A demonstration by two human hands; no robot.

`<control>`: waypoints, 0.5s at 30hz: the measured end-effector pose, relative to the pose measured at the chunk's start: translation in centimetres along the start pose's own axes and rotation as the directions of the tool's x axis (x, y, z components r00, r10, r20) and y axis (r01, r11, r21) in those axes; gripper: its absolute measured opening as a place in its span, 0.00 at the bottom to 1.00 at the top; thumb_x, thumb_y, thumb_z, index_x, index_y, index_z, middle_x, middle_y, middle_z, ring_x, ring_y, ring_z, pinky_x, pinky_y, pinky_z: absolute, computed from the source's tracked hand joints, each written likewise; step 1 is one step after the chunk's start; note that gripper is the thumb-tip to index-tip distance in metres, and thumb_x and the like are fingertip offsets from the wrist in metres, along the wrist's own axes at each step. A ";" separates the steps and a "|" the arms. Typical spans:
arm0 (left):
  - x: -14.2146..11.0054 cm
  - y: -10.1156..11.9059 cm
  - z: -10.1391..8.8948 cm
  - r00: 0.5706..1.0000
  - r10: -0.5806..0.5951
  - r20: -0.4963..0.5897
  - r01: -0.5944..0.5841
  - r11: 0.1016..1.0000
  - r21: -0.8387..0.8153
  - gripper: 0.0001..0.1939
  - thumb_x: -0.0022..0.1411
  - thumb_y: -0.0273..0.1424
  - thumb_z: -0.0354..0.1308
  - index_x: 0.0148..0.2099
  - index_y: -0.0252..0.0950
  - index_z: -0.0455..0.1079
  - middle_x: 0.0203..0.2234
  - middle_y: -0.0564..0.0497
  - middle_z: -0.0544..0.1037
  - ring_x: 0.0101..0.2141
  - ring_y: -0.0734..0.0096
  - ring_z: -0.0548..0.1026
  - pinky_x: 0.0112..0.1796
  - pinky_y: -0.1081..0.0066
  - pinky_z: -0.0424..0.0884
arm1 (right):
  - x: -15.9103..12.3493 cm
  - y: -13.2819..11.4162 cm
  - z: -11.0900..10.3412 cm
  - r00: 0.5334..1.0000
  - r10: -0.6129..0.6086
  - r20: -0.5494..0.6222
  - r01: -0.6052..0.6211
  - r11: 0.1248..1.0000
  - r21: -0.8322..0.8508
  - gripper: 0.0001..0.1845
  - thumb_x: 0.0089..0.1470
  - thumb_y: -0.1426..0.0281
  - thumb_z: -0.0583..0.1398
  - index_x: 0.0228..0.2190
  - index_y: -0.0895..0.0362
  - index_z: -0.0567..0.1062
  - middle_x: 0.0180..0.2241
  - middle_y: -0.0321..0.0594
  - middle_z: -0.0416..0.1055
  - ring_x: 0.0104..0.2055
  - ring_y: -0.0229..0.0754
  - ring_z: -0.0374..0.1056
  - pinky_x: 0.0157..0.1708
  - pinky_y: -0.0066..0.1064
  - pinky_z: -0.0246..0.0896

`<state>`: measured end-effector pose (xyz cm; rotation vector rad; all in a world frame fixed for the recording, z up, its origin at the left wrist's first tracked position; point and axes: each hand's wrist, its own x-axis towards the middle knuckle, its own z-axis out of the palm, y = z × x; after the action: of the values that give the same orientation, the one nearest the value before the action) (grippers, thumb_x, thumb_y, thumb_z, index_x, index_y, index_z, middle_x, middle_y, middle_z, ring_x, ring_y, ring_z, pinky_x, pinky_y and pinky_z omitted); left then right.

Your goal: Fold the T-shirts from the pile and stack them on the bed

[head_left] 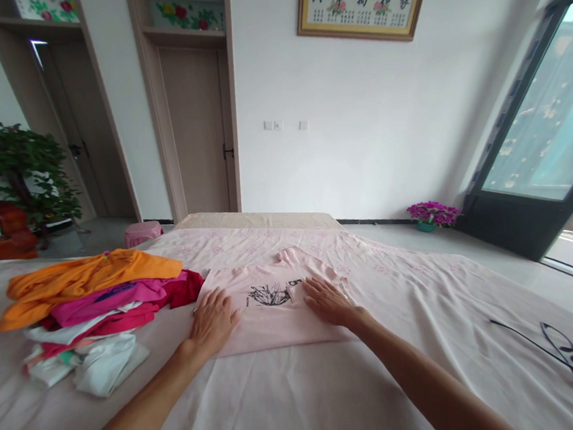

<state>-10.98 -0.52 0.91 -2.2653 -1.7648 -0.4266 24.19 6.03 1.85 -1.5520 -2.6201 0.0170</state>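
A pale pink T-shirt (276, 326) with a black printed drawing lies spread sideways on the bed, its neck end toward the right. My left hand (214, 318) rests flat on the shirt's left end, fingers stretched out, with a ring on one finger. Flat on the right part, beside the print, lies my right hand (330, 299), its fingers extended. Neither hand grips the cloth. Left of my left hand is a heap of clothes (108, 301) in orange, magenta, red and white.
A light pink sheet (417, 337) covers the bed. Black-framed glasses (572, 354) lie at the right. Beyond the bed are a pink stool (142, 233), a potted plant (22, 171) and purple flowers (434, 214). A glass door (539, 126) stands at the right.
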 end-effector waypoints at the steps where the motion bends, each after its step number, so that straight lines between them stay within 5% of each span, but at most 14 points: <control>1: 0.2 -0.2 0.4 1.000 0.007 0.002 -0.007 1.000 -0.008 0.23 0.67 0.40 0.46 0.57 0.34 0.69 0.59 0.39 0.68 0.62 0.55 0.60 0.62 0.56 0.50 | 0.4 0.0 0.3 1.000 -0.015 0.017 0.015 1.000 0.014 0.34 0.66 0.54 0.39 0.67 0.54 0.49 0.69 0.41 0.42 0.71 0.44 0.36 0.67 0.42 0.31; 5: 0.4 -1.0 2.1 0.997 -0.020 0.073 0.022 1.000 -0.020 0.30 0.68 0.43 0.44 0.65 0.33 0.60 0.65 0.39 0.59 0.64 0.55 0.57 0.62 0.54 0.50 | 1.7 2.0 0.4 0.993 0.102 0.061 -0.102 0.995 -0.003 0.34 0.66 0.53 0.39 0.67 0.54 0.48 0.69 0.41 0.41 0.70 0.44 0.37 0.66 0.43 0.32; 8: 0.3 -1.2 2.7 0.995 -0.039 0.094 0.040 0.999 -0.016 0.31 0.68 0.45 0.43 0.66 0.33 0.59 0.66 0.39 0.57 0.65 0.54 0.55 0.63 0.53 0.47 | 2.7 4.3 -0.4 0.972 0.234 0.005 -0.234 0.972 -0.032 0.31 0.65 0.56 0.44 0.63 0.54 0.60 0.67 0.43 0.52 0.68 0.46 0.46 0.65 0.44 0.34; 11: 0.3 -1.1 2.7 0.994 -0.045 0.095 0.048 0.998 -0.027 0.31 0.68 0.45 0.43 0.66 0.34 0.59 0.66 0.39 0.56 0.66 0.55 0.54 0.63 0.53 0.46 | 4.4 5.9 -1.3 0.932 0.351 -0.084 -0.355 0.935 -0.027 0.24 0.63 0.64 0.47 0.54 0.54 0.72 0.58 0.45 0.67 0.62 0.47 0.58 0.62 0.42 0.43; 15: 0.3 -1.1 2.6 0.995 -0.049 0.090 0.053 0.997 -0.048 0.31 0.68 0.45 0.42 0.66 0.35 0.58 0.67 0.41 0.56 0.66 0.55 0.52 0.63 0.53 0.45 | 7.9 6.6 -1.9 0.889 0.439 -0.131 -0.441 0.897 0.011 0.26 0.58 0.72 0.48 0.56 0.53 0.71 0.56 0.46 0.69 0.58 0.48 0.64 0.55 0.38 0.56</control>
<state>-11.74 0.95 -1.42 -2.3110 -1.8789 -0.3902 26.30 16.05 3.92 -2.0440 -2.1238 -0.0741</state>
